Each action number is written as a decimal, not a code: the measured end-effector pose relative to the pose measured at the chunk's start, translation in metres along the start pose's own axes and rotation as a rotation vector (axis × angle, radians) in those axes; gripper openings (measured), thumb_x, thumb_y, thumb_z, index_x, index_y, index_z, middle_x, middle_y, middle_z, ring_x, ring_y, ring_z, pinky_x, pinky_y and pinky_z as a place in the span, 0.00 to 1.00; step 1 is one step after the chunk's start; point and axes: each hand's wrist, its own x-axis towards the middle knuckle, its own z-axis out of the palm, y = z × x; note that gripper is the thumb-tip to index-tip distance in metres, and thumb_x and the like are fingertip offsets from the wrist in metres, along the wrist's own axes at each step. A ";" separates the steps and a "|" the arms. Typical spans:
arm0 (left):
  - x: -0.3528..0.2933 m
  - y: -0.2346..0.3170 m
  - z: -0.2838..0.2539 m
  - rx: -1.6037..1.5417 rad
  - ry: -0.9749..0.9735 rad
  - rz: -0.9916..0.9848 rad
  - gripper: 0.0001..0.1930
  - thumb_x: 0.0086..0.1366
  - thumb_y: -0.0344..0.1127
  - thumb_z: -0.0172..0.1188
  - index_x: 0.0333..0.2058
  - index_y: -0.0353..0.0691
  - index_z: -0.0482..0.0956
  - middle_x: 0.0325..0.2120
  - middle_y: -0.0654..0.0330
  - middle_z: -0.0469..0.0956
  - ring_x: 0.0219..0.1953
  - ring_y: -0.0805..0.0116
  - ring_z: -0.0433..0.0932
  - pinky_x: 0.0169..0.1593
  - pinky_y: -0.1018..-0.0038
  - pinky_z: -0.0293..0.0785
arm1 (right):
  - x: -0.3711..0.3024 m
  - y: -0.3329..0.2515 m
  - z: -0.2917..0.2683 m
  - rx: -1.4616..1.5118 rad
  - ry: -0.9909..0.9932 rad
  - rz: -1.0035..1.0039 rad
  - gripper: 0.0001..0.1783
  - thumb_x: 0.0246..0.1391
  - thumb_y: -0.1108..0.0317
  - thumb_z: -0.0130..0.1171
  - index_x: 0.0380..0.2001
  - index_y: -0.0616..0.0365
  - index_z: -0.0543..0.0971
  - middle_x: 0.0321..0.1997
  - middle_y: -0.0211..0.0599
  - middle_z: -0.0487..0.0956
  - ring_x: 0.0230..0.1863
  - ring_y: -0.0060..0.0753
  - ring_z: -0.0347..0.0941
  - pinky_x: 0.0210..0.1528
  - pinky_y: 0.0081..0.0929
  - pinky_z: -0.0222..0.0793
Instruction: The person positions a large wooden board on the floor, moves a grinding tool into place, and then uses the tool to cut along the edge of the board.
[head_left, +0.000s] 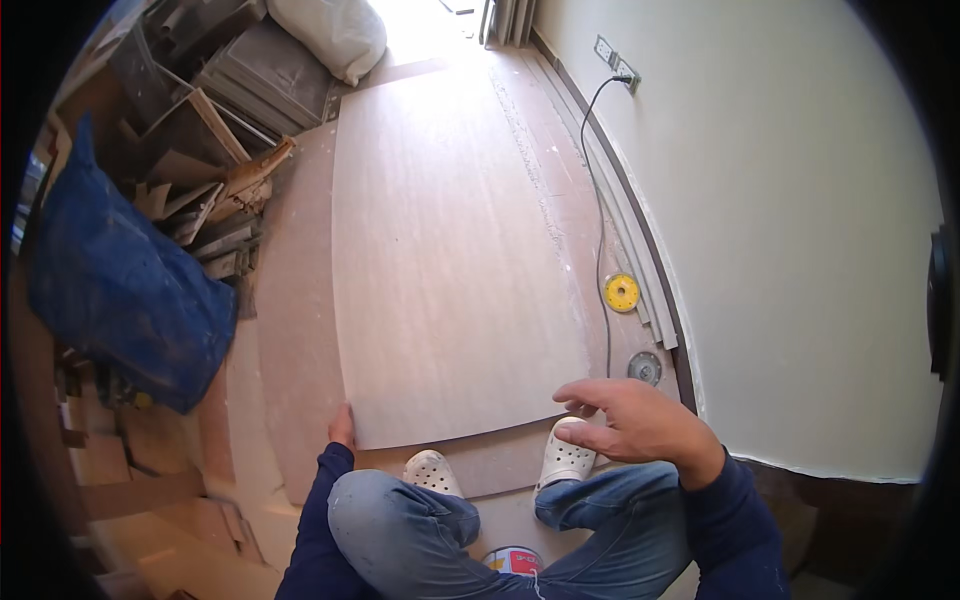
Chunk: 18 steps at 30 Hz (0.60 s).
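A large pale wood panel [450, 270] lies flat in front of me, its near edge just beyond my feet. My left hand [342, 426] is at the panel's left edge by the near corner, closed against it, with most of its fingers hidden. Over the near right corner, my right hand [635, 420] is held with thumb and fingers apart and nothing between them. I cannot tell whether its fingertips touch the panel.
A black cord [599, 210] runs from a wall socket [617, 65] along the panel's right side. Nearby lie a yellow disc [621, 293] and a grey disc [645, 369]. A blue sack [130, 290] and stacked boards [265, 75] stand left. A paint can [513, 560] sits between my legs.
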 end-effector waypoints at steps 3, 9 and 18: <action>-0.002 0.022 -0.018 -0.147 -0.157 -0.017 0.32 0.64 0.59 0.52 0.56 0.40 0.75 0.47 0.54 0.79 0.49 0.62 0.78 0.50 0.65 0.73 | 0.005 0.006 0.004 0.019 0.025 -0.015 0.27 0.59 0.52 0.61 0.53 0.62 0.76 0.48 0.54 0.81 0.50 0.51 0.79 0.52 0.38 0.74; -0.029 0.022 -0.017 -0.116 -0.108 -0.110 0.28 0.62 0.51 0.59 0.52 0.35 0.76 0.43 0.54 0.81 0.44 0.60 0.80 0.47 0.65 0.77 | 0.011 0.006 0.002 -0.012 0.036 -0.056 0.28 0.59 0.50 0.60 0.53 0.61 0.77 0.47 0.53 0.82 0.49 0.52 0.79 0.51 0.39 0.73; -0.052 0.053 -0.040 -0.015 0.056 0.193 0.29 0.60 0.50 0.68 0.51 0.32 0.79 0.41 0.55 0.82 0.39 0.64 0.79 0.41 0.66 0.76 | 0.064 0.071 0.106 -0.438 -0.293 0.114 0.30 0.51 0.49 0.66 0.52 0.58 0.76 0.47 0.52 0.82 0.52 0.53 0.78 0.52 0.50 0.74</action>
